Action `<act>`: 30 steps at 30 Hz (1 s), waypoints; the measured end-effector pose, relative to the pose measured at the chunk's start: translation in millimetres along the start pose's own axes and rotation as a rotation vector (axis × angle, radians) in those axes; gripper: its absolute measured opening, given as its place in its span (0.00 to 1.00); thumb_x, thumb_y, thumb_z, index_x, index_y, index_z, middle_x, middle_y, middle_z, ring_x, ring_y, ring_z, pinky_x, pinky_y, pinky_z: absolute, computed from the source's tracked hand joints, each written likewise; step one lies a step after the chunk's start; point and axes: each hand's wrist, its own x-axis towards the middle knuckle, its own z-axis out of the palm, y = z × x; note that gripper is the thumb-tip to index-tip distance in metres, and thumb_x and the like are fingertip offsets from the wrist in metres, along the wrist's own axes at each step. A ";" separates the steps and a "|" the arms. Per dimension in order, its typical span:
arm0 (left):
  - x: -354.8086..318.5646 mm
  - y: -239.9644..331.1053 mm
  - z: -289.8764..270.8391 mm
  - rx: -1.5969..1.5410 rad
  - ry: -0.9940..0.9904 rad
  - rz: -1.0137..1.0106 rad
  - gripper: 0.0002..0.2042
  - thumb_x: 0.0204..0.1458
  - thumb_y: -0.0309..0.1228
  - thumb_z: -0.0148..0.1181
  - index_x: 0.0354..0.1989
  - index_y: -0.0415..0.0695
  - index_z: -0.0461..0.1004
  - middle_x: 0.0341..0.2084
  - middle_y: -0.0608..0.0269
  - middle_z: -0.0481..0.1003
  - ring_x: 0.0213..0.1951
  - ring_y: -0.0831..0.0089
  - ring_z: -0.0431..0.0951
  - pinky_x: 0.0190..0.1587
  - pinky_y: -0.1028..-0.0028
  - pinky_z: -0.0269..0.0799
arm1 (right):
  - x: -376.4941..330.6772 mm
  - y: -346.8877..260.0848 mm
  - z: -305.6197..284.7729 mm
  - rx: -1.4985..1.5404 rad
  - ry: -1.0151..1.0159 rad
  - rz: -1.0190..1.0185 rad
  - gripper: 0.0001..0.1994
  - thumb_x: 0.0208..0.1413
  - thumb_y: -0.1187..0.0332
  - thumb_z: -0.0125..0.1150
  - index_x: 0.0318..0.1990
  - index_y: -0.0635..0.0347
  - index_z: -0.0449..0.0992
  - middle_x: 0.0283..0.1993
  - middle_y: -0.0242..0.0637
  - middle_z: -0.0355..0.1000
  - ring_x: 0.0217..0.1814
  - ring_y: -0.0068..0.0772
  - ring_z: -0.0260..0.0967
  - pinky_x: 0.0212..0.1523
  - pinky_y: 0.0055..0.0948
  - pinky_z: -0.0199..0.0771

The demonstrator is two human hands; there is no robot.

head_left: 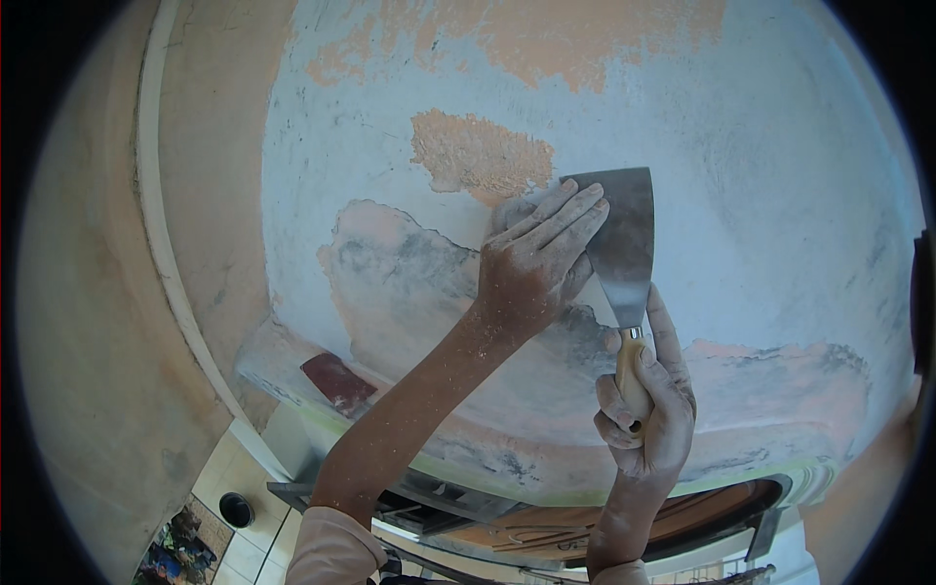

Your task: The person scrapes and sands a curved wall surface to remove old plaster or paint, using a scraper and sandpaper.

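scraper (624, 234) upright before patchy wall (760, 175), clenched in right hand (666, 409), straight-fingered left hand (541, 239) over its edge (can't tell its hold from here): probably a wiping step, next move wanting steady grip.

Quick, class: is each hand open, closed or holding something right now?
Left hand: fingers extended over the scraper blade; cannot tell if it holds anything.
Right hand: closed around the scraper handle.

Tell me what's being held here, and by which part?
The right hand grips a wide scraper by its pale handle; whether the left hand holds anything cannot be told.
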 end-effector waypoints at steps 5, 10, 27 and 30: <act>-5.8 2.7 -8.9 0.012 -0.016 -0.030 0.19 0.39 0.24 0.58 0.45 0.43 0.74 0.47 0.61 0.74 0.53 0.66 0.71 0.47 0.65 0.64 | -5.2 3.5 5.3 0.027 0.026 0.023 0.28 0.58 0.75 0.40 0.66 0.62 0.42 0.42 0.48 0.66 0.12 0.14 0.55 0.03 0.10 0.51; -1.5 -4.2 -7.3 0.022 0.041 -0.038 0.19 0.39 0.24 0.58 0.45 0.43 0.74 0.46 0.60 0.74 0.52 0.66 0.72 0.44 0.67 0.64 | 2.2 2.4 18.1 0.009 0.027 0.031 0.28 0.57 0.76 0.42 0.65 0.64 0.44 0.43 0.45 0.67 0.12 0.14 0.55 0.04 0.12 0.50; -12.6 2.0 -8.9 0.008 0.027 -0.053 0.19 0.39 0.25 0.59 0.44 0.43 0.74 0.46 0.60 0.74 0.51 0.66 0.72 0.45 0.66 0.64 | -6.4 6.7 22.5 -0.060 0.071 0.022 0.27 0.57 0.77 0.40 0.65 0.63 0.45 0.41 0.48 0.66 0.11 0.12 0.53 0.03 0.10 0.47; -19.5 6.2 -9.8 0.018 -0.011 -0.062 0.19 0.38 0.24 0.58 0.44 0.43 0.75 0.46 0.60 0.74 0.51 0.66 0.73 0.45 0.67 0.64 | -13.0 8.9 5.0 -0.004 0.008 0.040 0.27 0.57 0.77 0.44 0.65 0.66 0.46 0.39 0.40 0.65 0.13 0.14 0.56 0.06 0.12 0.50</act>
